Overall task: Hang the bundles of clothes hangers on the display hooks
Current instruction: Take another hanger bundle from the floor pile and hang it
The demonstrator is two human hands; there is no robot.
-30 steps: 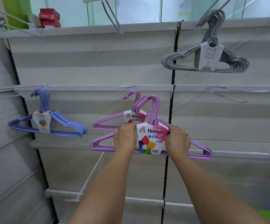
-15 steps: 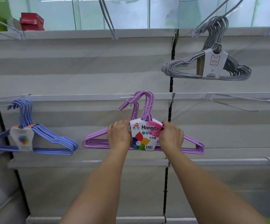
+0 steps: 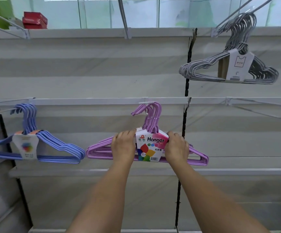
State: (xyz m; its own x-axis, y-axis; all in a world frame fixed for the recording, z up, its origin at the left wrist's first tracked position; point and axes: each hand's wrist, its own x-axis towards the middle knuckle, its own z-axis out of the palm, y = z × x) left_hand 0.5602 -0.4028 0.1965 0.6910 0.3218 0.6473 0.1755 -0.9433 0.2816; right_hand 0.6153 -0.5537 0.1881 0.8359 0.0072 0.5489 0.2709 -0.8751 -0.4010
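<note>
**Purple bundle at the middle hook**

Both hands grip the purple bundle (image 3: 101, 149) by its shoulders, either side of the label (image 3: 150, 145): left hand (image 3: 123, 147) curled round the left shoulder, right hand (image 3: 176, 147) round the right. Long axis runs left-right, level; hook tops up, tips pointing left, at the end of the hook (image 3: 145, 103) on the mid rail. Can't tell if weight's on it yet. Blue bundle (image 3: 59, 147) hangs to the left, grey bundle (image 3: 203, 71) upper right
</note>
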